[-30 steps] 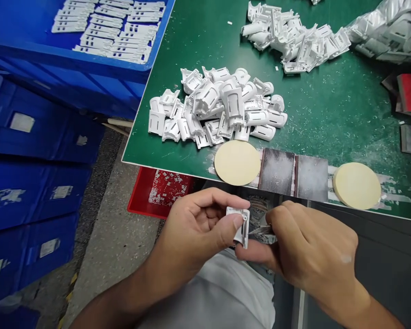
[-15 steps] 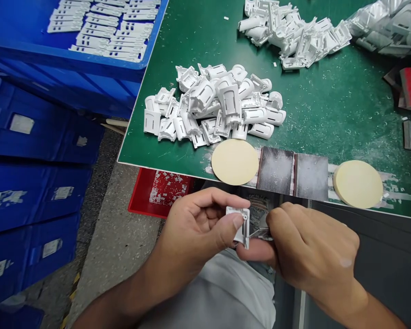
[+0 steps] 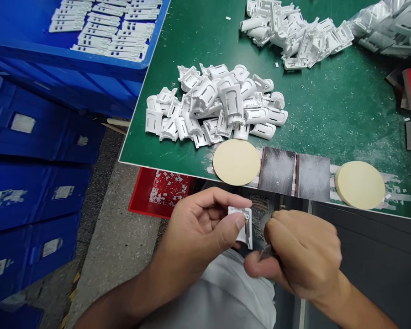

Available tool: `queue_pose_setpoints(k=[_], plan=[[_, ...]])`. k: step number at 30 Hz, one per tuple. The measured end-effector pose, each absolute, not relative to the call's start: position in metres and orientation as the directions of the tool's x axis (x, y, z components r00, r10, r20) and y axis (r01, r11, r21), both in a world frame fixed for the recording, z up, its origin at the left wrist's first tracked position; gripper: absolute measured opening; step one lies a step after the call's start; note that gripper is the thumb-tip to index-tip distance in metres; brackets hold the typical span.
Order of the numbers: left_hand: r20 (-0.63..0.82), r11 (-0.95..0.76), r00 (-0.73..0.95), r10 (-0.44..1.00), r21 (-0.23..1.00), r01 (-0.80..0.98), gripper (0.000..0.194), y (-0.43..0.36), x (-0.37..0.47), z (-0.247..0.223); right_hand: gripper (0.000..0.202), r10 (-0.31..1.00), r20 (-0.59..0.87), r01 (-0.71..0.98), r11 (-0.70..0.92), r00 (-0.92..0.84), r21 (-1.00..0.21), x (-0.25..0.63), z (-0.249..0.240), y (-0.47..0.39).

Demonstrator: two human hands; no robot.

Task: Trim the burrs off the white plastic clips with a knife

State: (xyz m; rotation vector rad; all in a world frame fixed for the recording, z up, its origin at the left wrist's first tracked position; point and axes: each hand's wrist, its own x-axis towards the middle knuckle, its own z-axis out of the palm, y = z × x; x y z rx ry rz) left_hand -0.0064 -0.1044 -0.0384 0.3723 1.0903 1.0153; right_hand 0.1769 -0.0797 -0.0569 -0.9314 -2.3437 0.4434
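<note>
White plastic part (image 3: 249, 230) is sitting at lower centre of the frame, left hand (image 3: 202, 230) pinching it between thumb and fingers. Right hand (image 3: 303, 253), just right, is clenching a mostly hidden grey tool (image 3: 267, 252). Part is probably handling light, stiff, slightly brittle; opposite edges are seemingly offering the safest hold.

White plastic part (image 3: 242, 235), held near upright, grey tool (image 3: 267, 252) just beside it, mostly hidden

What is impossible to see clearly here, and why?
In the head view:
Grey tool: full shape, mostly covered by right hand.
White plastic part: lower left, covered by left hand.
Clear bag: extent, cut off by top and right edges.
Red tray: far end, beneath green table.
</note>
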Motion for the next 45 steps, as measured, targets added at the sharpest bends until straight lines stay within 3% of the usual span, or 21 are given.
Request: queue_pose_setpoints(k=[2,4,5,7,9,11,13,15,18,21,25,45], plan=[[-0.52,0.484,0.017,0.854,0.78,-0.397,0.007,-0.106,-0.006,-0.037,0.049,0.786,0.236,0.342,0.489,-0.571,-0.802,0.174,-0.06,-0.084],[-0.479,0.451,0.002,0.878,0.826,-0.339,0.009,-0.108,-0.007,-0.036,0.042,0.823,-0.032,0.202,0.101,-0.566,-0.974,0.17,-0.062,-0.089],[-0.459,0.442,0.037,0.888,0.826,-0.349,0.011,-0.109,-0.007,-0.036,0.038,0.801,-0.174,0.142,-0.112,-0.573,-0.984,0.167,-0.062,-0.092],[-0.422,0.447,0.161,0.892,0.782,-0.434,0.015,-0.11,-0.008,-0.038,0.039,0.681,-0.372,0.033,-0.456,-0.63,-0.889,0.163,-0.062,-0.096],[-0.399,0.473,0.256,0.881,0.707,-0.526,0.016,-0.11,-0.01,-0.041,0.045,0.608,-0.422,-0.001,-0.571,-0.672,-0.821,0.159,-0.06,-0.098],[-0.419,0.488,0.259,0.87,0.66,-0.572,0.019,-0.109,-0.011,-0.044,0.039,0.684,-0.348,0.057,-0.41,-0.641,-0.91,0.158,-0.056,-0.096],[-0.452,0.492,0.227,0.863,0.647,-0.582,0.024,-0.108,-0.012,-0.045,0.029,0.82,-0.102,0.183,0.004,-0.564,-0.983,0.159,-0.052,-0.092],[-0.464,0.502,0.226,0.856,0.645,-0.577,0.026,-0.107,-0.011,-0.045,0.036,0.827,0.186,0.339,0.408,-0.531,-0.848,0.161,-0.051,-0.087],[-0.468,0.523,0.254,0.846,0.642,-0.56,0.027,-0.108,-0.01,-0.044,0.056,0.743,0.369,0.541,0.664,-0.559,-0.516,0.163,-0.051,-0.082],[-0.475,0.531,0.256,0.842,0.648,-0.546,0.026,-0.109,-0.01,-0.043,0.061,0.704,0.416,0.612,0.708,-0.576,-0.352,0.163,-0.052,-0.08],[-0.47,0.532,0.261,0.843,0.654,-0.539,0.026,-0.109,-0.012,-0.042,0.064,0.695,0.431,0.65,0.709,-0.575,-0.274,0.161,-0.05,-0.078],[-0.516,0.57,0.266,0.814,0.623,-0.535,0.027,-0.109,-0.009,-0.04,0.059,0.679,0.477,0.679,0.704,-0.558,-0.209,0.164,-0.057,-0.082]])
